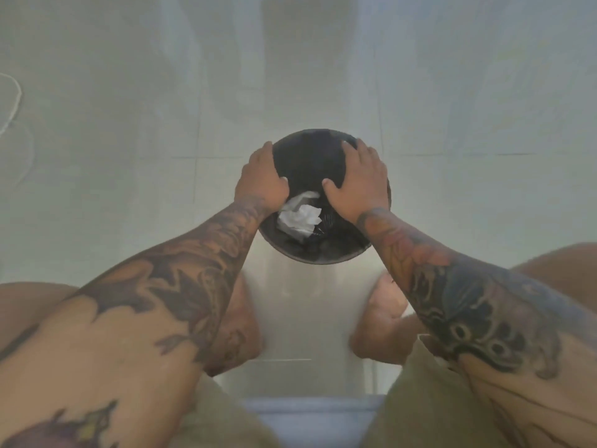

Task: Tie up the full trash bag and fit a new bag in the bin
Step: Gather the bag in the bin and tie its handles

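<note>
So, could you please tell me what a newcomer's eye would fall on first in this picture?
First, the round black bin at the centre of the pale tiled floor, with the left hand and right hand laid on opposite sides of its top. Next, the crumpled white paper in its black bag, near the closer rim.

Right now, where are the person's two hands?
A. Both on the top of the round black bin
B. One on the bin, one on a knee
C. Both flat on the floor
A: the left hand and right hand both rest on the bin rim.
</note>
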